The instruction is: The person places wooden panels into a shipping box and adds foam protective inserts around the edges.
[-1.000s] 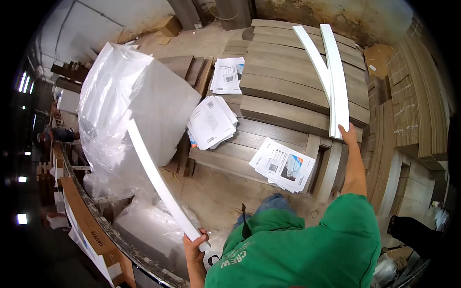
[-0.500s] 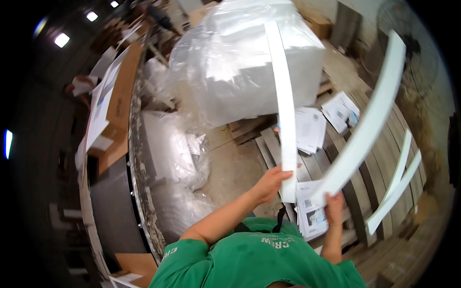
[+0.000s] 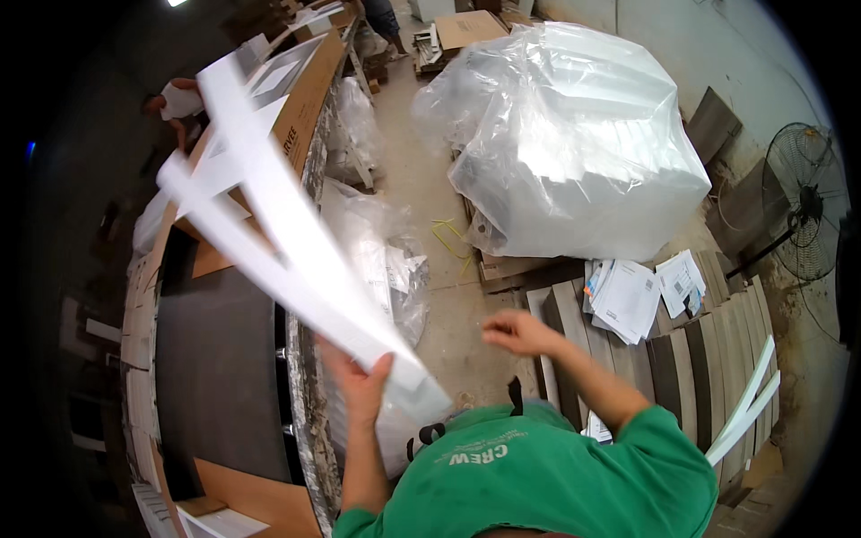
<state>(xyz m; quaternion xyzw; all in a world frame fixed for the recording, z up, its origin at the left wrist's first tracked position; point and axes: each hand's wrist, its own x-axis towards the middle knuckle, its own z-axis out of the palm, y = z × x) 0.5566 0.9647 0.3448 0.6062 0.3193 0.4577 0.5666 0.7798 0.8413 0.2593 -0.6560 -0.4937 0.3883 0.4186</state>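
Two long white strips, a wider strip (image 3: pixel 300 229) and a narrower strip (image 3: pixel 251 257), rise slanting up to the left from my left hand (image 3: pixel 359 381). That hand is closed round them near their lower ends, which overlap. Beyond the hand the strips cross over the edge of the workbench (image 3: pixel 309 394) and above a dark flat panel (image 3: pixel 224 359). My right hand (image 3: pixel 518 332) hangs over the floor in front of me, away from the strips, its fingers curled in with nothing seen in them.
Open cardboard boxes (image 3: pixel 309 112) line the bench on the left, where another person (image 3: pixel 179 103) stands. A plastic-wrapped white stack (image 3: pixel 583 161) is ahead. On the right are grey slats (image 3: pixel 664 368) bearing paper sheets (image 3: pixel 625 300), two white strips (image 3: pixel 749 408) and a standing fan (image 3: pixel 807 202).
Both strips have swung from the slats on the right over to the bench on the left. My right hand has let go of its strip; my left hand now holds the two together.
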